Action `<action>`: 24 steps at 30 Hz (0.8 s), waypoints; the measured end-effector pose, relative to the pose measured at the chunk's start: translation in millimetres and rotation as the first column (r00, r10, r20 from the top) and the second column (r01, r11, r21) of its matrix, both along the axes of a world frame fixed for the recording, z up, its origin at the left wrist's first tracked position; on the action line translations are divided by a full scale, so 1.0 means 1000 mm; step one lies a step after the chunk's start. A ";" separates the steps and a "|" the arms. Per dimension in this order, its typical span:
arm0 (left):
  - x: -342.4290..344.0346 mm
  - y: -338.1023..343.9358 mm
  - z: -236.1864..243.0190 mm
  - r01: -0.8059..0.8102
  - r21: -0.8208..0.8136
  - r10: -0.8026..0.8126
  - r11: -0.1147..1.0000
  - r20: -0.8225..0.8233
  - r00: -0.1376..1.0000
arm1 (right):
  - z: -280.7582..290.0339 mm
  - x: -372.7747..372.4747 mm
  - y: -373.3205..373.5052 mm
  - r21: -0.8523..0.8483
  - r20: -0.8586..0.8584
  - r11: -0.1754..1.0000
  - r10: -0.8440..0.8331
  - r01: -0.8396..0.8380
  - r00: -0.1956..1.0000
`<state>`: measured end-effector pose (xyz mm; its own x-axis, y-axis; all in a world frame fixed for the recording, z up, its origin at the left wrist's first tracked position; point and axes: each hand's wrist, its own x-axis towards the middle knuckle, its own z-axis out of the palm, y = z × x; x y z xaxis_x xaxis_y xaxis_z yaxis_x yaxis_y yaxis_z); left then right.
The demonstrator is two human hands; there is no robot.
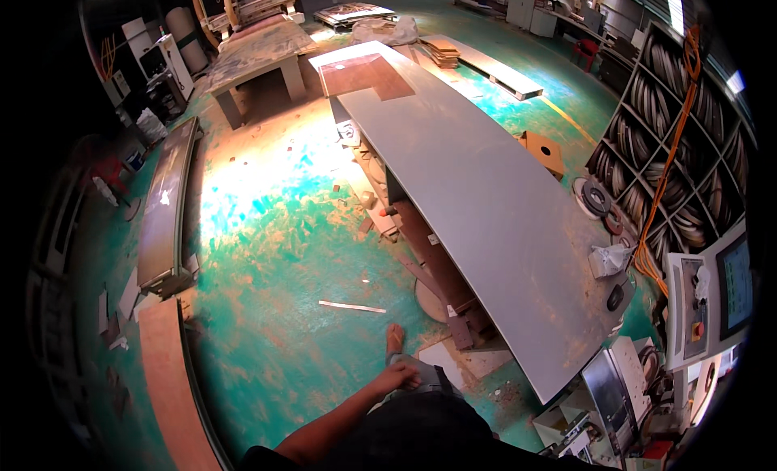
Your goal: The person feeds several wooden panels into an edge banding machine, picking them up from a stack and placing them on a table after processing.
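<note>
My left hand [398, 376] hangs in front of my thigh, fingers curled in, and nothing shows in it. Its bare forearm comes in from the lower left. My right hand does not appear. Beyond the left hand, one bare foot [394, 339] rests on the green floor. Nearest on the right is a long grey table [477, 171], apart from the hand. Brown boards [429, 248] are stacked under the table's left edge. A pale thin strip [352, 307] lies on the floor ahead.
Along the left stand a long low metal-topped bench [168, 204] and an orange-brown board [170, 374]. A rack of coiled edging [672, 131] and a control panel [708, 297] with a screen stand right. A machine bed [259, 54] is at the back; wood scraps [368, 200] litter the floor.
</note>
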<state>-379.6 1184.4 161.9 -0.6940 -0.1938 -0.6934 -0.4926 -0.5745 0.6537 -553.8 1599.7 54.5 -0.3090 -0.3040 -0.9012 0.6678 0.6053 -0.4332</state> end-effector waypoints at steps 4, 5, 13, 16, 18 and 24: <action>0.064 -0.110 -0.031 -0.413 -0.023 0.414 0.910 0.074 0.907 | -0.068 -0.069 -0.126 -0.202 -0.007 0.973 0.113 -0.112 0.994; 0.089 -0.133 -0.038 -0.539 -0.090 0.546 0.838 0.139 0.826 | -0.074 -0.084 -0.178 -0.178 0.033 0.984 0.028 -0.022 0.999; 0.304 -0.189 -0.113 -0.942 -0.190 0.855 0.278 0.496 0.152 | -0.036 -0.133 -0.593 -0.160 -0.085 0.916 0.358 -0.367 0.930; 0.332 -0.189 -0.130 -0.981 0.069 0.819 0.180 0.542 0.188 | -0.001 -0.122 -0.738 -0.272 -0.108 0.829 0.478 -0.489 0.872; 0.307 -0.189 -0.149 -0.986 0.020 0.766 0.167 0.627 0.143 | 0.022 -0.106 -0.819 -0.346 -0.191 0.739 0.548 -0.579 0.814; 0.264 -0.329 -0.158 -0.948 0.140 0.779 0.286 0.543 0.315 | 0.060 -0.055 -1.010 -0.393 -0.194 0.744 0.508 -0.541 0.839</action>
